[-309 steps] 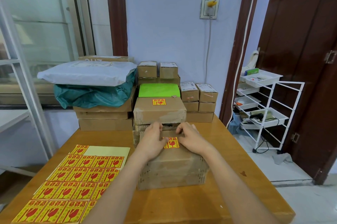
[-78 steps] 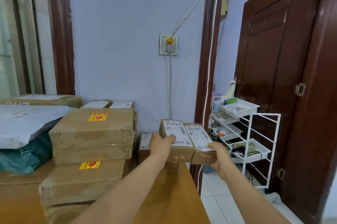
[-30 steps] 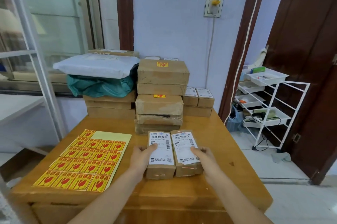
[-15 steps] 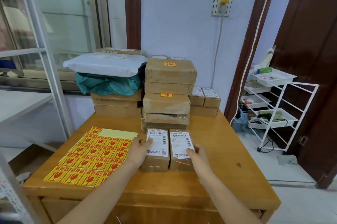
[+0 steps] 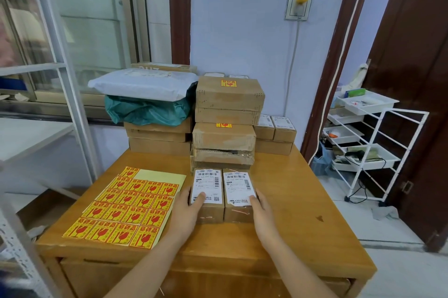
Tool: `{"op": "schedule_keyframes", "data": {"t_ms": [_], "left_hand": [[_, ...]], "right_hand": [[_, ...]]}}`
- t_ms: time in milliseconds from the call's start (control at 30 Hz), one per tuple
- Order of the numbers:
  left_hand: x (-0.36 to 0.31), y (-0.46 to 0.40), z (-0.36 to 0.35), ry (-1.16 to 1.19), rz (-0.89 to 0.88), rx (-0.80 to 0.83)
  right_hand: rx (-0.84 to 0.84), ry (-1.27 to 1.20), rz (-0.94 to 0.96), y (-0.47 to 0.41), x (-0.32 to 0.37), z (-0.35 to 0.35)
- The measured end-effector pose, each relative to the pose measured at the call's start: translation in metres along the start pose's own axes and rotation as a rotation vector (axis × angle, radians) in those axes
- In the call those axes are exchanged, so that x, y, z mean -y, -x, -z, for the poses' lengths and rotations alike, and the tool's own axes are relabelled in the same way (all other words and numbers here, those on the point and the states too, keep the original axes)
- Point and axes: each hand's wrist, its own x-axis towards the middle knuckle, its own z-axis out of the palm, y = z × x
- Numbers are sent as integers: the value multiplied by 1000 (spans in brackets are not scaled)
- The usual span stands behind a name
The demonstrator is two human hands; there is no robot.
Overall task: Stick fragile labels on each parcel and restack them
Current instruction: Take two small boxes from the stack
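Note:
Two small cardboard parcels with white shipping labels stand side by side on the wooden table (image 5: 303, 200). My left hand (image 5: 186, 210) holds the left parcel (image 5: 208, 191), thumb on its top. My right hand (image 5: 263, 212) holds the outer side of the right parcel (image 5: 238, 188). A sheet of yellow and red fragile labels (image 5: 126, 208) lies to the left of them. Behind stands a stack of larger parcels; the top box (image 5: 229, 98) and the one under it (image 5: 224, 137) each carry a fragile label.
More brown boxes (image 5: 158, 138) with a green bag (image 5: 148, 110) and a white mailer (image 5: 143, 84) are stacked at the back left. Small labelled boxes (image 5: 276, 129) sit at the back right. A white wire rack (image 5: 363, 142) stands on the floor to the right, beside a dark door.
The two small parcels, carried in both hands earlier, now rest on the table in front of the stack. Over the last half second my hands have stayed on them.

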Motion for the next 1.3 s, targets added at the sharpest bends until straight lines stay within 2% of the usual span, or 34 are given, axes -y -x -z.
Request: {"op": "schedule_keyframes", "data": {"t_ms": [167,500,967,1300], "left_hand": [[-1,-2,-2,-11,-33,-66],[2,-12,-5,-32,-35,-136],[3,-16,-8,-46,-65,-145],[3,-14,-8,-19,-42,-154]], "right_hand": [[-46,50,26,-4,-10,-4],[-10,265,69,-13,-17,-6],[9,325,46,-20,-25,-5],[-26,208,24,-12,-17,-6]]}}
